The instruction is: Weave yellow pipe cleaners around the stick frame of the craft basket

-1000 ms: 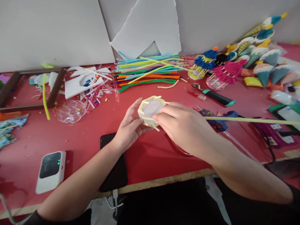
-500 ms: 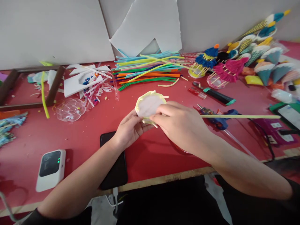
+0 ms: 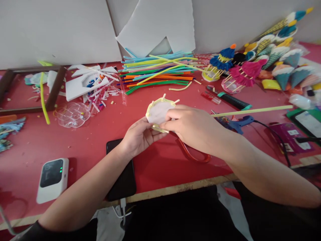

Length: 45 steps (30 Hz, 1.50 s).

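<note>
A white disc (image 3: 158, 113) with a pale yellow fuzzy rim and short pegs standing out from its edge is held above the table. My left hand (image 3: 137, 136) grips its lower left edge, thumb on top and fingers underneath. At the disc's right side, my right hand (image 3: 194, 125) is closed with thumb and forefinger pinched against the rim. A long pale yellow pipe cleaner (image 3: 258, 110) runs from behind that hand out to the right; where it meets the disc is hidden by the fingers. Below the right hand lies a red loop (image 3: 187, 152), partly covered.
Pipe cleaners (image 3: 157, 72) in many colours lie at the back. A blue glue gun (image 3: 239, 124) and a utility knife (image 3: 234, 99) are to the right, near finished figures (image 3: 247, 73). A phone (image 3: 122, 180) and a white device (image 3: 53, 180) lie front left.
The pipe cleaner's free end has swung upward and slightly left. My right hand has shifted a little, and more of the red loop shows beneath it. The disc is tilted slightly differently.
</note>
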Tool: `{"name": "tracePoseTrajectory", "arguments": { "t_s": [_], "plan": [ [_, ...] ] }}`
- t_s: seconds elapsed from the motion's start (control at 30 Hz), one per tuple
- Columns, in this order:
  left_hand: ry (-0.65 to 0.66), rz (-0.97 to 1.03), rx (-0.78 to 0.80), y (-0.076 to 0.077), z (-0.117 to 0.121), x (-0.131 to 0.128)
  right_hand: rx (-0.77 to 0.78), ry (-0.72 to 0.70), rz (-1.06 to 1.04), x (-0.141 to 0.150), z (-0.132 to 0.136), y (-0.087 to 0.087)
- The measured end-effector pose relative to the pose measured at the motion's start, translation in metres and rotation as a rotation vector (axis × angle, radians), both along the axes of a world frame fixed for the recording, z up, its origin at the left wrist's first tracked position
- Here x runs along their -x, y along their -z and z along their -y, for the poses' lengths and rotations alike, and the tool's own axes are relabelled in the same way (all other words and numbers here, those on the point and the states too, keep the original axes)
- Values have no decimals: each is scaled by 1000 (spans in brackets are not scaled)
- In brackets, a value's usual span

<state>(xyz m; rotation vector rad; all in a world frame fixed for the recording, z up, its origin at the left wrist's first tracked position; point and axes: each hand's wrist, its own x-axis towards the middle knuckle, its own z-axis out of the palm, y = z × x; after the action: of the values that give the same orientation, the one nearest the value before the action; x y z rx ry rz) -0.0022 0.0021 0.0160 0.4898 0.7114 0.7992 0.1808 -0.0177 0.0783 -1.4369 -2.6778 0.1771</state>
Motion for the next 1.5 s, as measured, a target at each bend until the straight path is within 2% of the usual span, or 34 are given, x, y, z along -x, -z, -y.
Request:
{"name": "tracePoseTrajectory", "arguments": {
  "t_s": [0.23, 0.47, 0.77, 0.9, 1.03, 1.13, 1.2, 1.3, 1.4, 1.5],
  "plan": [
    [10, 3, -31, -4, 2, 0, -21, -83, -91, -7, -3, 11],
    [12, 4, -10, -5, 1, -1, 94, -25, -54, -7, -5, 2],
    [-9, 16, 12, -5, 0, -2, -31, -53, -142, -10, -8, 12],
    [-45, 15, 49, -5, -1, -2, -199, -71, -243, -13, -10, 11],
    [-153, 38, 114, -4, -6, -2, -480, 33, -424, -19, -4, -5],
    [-230, 37, 174, -3, -8, -3, -634, 68, -446, -17, 8, -14],
    [-248, 50, 192, -3, -8, -4, -627, 35, -409, -12, 18, -8],
    [-241, 85, 150, -4, -6, -5, -529, -21, -394, -1, 25, 18],
    [-178, 91, 92, -4, -3, -6, -510, -11, -450, 6, 21, 47],
    [-119, 77, 102, -3, -2, -4, -528, 11, -501, 6, 14, 65]
  ]
}}
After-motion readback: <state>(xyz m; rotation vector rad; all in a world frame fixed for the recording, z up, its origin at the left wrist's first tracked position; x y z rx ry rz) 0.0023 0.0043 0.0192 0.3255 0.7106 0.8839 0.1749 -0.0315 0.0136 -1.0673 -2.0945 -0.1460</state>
